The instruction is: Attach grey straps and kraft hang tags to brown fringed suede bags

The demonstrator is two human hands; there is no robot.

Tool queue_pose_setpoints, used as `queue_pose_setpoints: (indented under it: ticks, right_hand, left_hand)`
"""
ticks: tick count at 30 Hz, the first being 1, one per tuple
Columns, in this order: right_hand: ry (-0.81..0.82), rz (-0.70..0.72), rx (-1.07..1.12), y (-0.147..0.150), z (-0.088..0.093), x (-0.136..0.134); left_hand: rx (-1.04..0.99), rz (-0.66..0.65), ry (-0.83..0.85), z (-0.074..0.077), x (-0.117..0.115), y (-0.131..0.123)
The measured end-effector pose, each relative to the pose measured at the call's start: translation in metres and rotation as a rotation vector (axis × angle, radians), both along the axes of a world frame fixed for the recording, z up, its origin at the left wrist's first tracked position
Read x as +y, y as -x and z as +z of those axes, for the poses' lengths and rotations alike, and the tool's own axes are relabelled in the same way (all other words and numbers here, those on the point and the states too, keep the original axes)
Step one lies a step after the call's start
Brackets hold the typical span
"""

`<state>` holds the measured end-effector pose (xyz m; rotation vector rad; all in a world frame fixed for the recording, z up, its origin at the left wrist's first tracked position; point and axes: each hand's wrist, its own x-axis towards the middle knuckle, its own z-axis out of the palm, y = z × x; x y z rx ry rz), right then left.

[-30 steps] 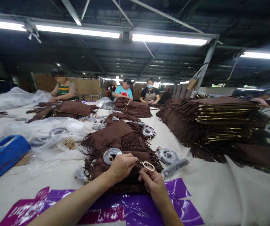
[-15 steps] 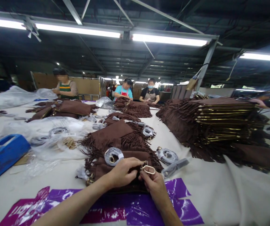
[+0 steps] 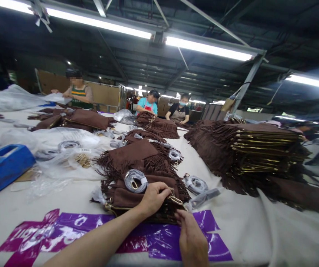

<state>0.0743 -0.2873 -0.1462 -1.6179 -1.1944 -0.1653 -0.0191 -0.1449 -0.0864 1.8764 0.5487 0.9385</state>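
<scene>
A brown fringed suede bag [image 3: 126, 194] lies in front of me on a purple plastic sheet [image 3: 92, 226]. My left hand [image 3: 154, 198] rests on the bag's top edge, fingers pinched by the gold clasp [image 3: 175, 199]. Just below the clasp, my right hand [image 3: 191, 239] is closed, its fingertips at the bag's fringe. What those fingers hold is hidden. A wrapped strap coil [image 3: 135, 180] lies on top of the bag.
More brown bags [image 3: 137, 152] lie behind, and a tall stack [image 3: 262, 148] stands on the right. Wrapped strap coils [image 3: 195, 183] lie beside the bag. A blue tray [image 3: 3, 168] and clear plastic bags [image 3: 59, 148] sit left. Three people work at the table's far end.
My right hand has dropped away from the gold clasp toward the bag's lower edge. My left hand stays at the clasp. The camera has tilted slightly.
</scene>
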Motion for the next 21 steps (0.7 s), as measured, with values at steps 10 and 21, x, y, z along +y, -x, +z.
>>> queue_pose_setpoints:
  ticks: [10,21]
  right_hand:
    - [-0.007,0.442,0.365,0.024,0.044,0.011]
    - [-0.056,0.201,0.668,0.006,0.045,0.02]
  left_hand:
    - [-0.115,-0.181,0.02,0.017,-0.006,0.026]
    - [-0.084,-0.287,0.421,0.007,-0.006,0.025]
